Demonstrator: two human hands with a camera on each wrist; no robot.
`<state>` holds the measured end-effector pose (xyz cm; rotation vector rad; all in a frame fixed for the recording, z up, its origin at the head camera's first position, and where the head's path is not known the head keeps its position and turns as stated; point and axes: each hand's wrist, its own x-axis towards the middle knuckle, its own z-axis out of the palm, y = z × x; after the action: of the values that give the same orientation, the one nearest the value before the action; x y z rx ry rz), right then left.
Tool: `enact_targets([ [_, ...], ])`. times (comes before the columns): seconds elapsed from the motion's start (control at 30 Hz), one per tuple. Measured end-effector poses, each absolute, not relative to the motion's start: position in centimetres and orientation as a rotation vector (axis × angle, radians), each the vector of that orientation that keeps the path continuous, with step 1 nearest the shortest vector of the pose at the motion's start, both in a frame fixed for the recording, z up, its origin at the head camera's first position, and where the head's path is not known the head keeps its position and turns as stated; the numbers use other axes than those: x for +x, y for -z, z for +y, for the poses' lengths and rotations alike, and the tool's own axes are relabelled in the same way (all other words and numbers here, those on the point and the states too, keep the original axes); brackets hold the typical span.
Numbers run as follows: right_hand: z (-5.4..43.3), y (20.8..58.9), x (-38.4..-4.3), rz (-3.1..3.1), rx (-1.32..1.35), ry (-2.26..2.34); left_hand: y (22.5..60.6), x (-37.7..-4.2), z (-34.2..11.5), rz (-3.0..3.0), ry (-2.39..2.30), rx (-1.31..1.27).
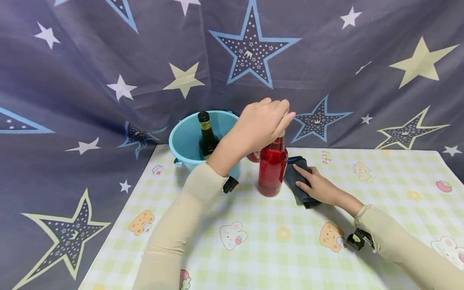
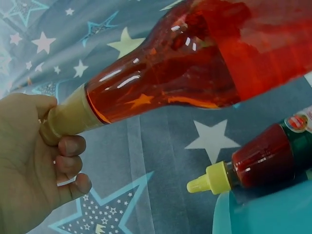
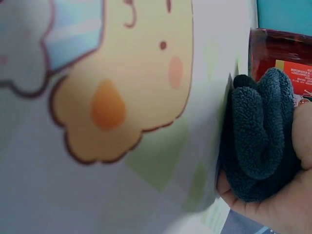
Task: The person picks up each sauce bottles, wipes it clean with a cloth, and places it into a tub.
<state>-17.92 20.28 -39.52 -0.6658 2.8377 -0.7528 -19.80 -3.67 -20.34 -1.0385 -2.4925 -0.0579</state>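
Pale green check tablecloth is nearest, w/ both cream sleeves reaching across it. Just beyond, R hand is on the folded dark cloth, to the right of & near the red btl; can't tell if the two touch. Its thumb & fingers are parted only by approx. the thickness of the fold, grasping it from both sides. Cloth looks thick, plush, soft & light: prob. squashes under any grip & won't break, so best hold = whole fold, thumb one side, fingers the other.

A bit farther, red btl stands abt upright on the tbl, L hand over its top. Fingers are well bent, gripping the tan cap; the lowest ones seem to curl beside it, holding nothing themselves. Btl is prob. heavy w/ liquid, stiff, smooth & slippery; glass or plastic, can't tell, so treat as fragile. Cap is a narrow hold; neck or body prob. steadier for taking the wt.

Behind: yellow-capped sauce btl, mostly hidden in head view, near the teal bucket, which has a dark-green btl leaning inside. Farthest back, star-print drape.
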Motion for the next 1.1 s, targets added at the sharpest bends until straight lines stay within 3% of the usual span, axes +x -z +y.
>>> enact_targets([
  [0.4, 21.3, 38.1, -19.7, 2.671, -0.85, 0.817, 20.8, -19.8, -3.7, -2.443, 0.071, -1.029],
  [0.87, 21.7, 37.0, -21.3, 2.542, -0.862, 0.775, 24.0, -20.2, -1.5, -1.978, -0.069, -0.622],
  [1.1, 21.7, 37.2, -21.2, 2.543, -0.886, 0.782, 24.5, -20.7, -0.8, -1.92, 0.004, -0.54],
])
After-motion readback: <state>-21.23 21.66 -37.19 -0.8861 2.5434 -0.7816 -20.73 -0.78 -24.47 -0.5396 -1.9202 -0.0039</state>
